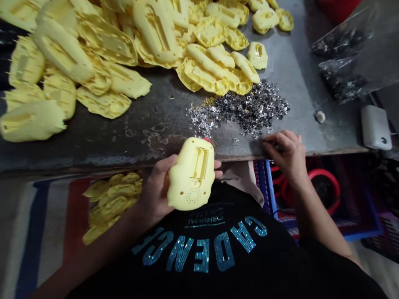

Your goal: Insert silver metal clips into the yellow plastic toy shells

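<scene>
Both hands at a worn metal table (pixel 162 110): left hand (pixel 155 189) grips a yellow plastic shell (pixel 191 174) near the edge; right hand (pixel 285 155) pinches narrow, held item unclear, beside loose metal parts (pixel 246 110); more shells (pixel 106 45) lie heaped.

The person's 2 bare forearms (pixel 321 220) reached forward and slightly outward. The bare, cupped left hand (pixel 154 189) curved upward, its thumb raised and its fingertips (pixel 218 164) curling round from behind. The bare right hand (pixel 288 155) hung palm-down from a bent wrist, its fingers (pixel 268 141) drawn together in a loose pinch.
</scene>
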`<action>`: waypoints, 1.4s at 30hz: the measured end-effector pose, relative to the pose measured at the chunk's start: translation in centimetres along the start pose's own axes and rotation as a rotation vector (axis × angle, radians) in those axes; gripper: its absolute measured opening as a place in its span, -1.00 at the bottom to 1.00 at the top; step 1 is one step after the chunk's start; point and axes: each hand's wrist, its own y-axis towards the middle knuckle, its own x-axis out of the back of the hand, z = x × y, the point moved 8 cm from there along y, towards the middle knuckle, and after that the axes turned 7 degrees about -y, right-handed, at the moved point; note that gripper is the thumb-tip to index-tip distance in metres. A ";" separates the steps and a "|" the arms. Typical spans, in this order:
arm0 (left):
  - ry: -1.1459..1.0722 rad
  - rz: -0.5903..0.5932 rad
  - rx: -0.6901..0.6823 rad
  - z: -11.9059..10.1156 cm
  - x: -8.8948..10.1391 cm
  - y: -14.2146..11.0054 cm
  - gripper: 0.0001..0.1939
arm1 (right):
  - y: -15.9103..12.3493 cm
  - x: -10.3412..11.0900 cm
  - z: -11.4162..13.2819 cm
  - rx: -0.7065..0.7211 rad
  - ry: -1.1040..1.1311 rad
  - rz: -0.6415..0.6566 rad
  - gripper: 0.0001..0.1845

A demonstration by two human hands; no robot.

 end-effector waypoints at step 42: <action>-0.098 0.066 0.256 3.5 -1.0 1.0 -0.39 | 0.1 2.3 -6.6 -0.149 -0.063 -0.048 -0.88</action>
